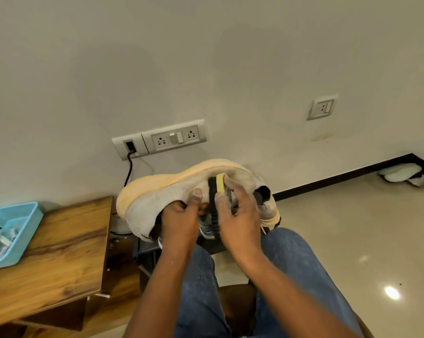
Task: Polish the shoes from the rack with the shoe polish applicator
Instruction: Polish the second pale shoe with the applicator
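Observation:
A grey knit sneaker [157, 196] with a pale orange sole is held up on its side in front of me, sole turned toward the wall. My left hand [181, 215] grips it from below, thumb on the upper and fingers inside the opening. My right hand [237, 213] holds the shoe polish applicator [215, 198], a brush with a yellow back and black bristles, with the bristles pressed against the sneaker's side. More shoes on the rack [206, 230] show partly under my hands.
A wooden table [59, 245] stands at the left and carries a blue plastic basket [13, 230] of small items. Wall sockets [162, 139] with a plugged black cable sit behind the shoe. White shoes [401, 173] lie by the far right wall. My knees in jeans fill the bottom.

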